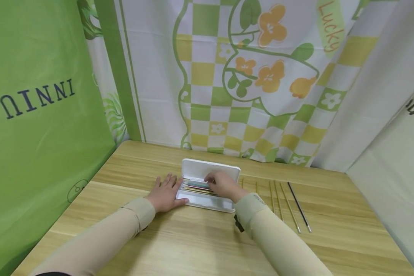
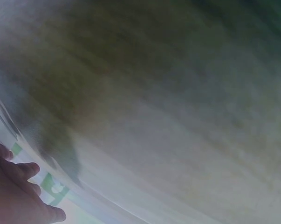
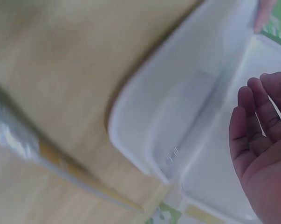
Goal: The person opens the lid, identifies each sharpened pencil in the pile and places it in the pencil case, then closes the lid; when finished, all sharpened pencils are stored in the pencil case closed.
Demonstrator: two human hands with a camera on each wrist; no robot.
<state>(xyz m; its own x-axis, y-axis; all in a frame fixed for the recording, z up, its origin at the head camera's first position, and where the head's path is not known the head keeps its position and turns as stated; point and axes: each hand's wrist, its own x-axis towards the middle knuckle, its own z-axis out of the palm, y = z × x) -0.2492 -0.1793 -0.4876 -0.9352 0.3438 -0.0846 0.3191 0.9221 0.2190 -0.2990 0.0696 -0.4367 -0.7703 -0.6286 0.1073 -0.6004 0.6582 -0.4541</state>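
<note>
A white pencil case [image 1: 207,204] lies on the table with its lid [image 1: 194,168] raised at the back. Inside it, several pencils [image 1: 196,188] lie side by side, some bluish, some gold. My left hand [image 1: 165,194] rests at the case's left end, fingers spread and thumb at the front edge; the left wrist view catches only part of this hand [image 2: 14,193]. Over the right part of the case is my right hand [image 1: 225,185], its fingers bent above the pencils. In the right wrist view that hand [image 3: 266,144] has loosely bent fingers, with nothing visible between them.
Right of the case, several thin gold pencils [image 1: 290,207] lie spaced apart, with a dark pencil [image 1: 299,207] at the far right. The right forearm covers part of them. Behind the table hangs a patterned curtain [image 1: 227,96]; a green sheet [image 1: 38,134] borders the left.
</note>
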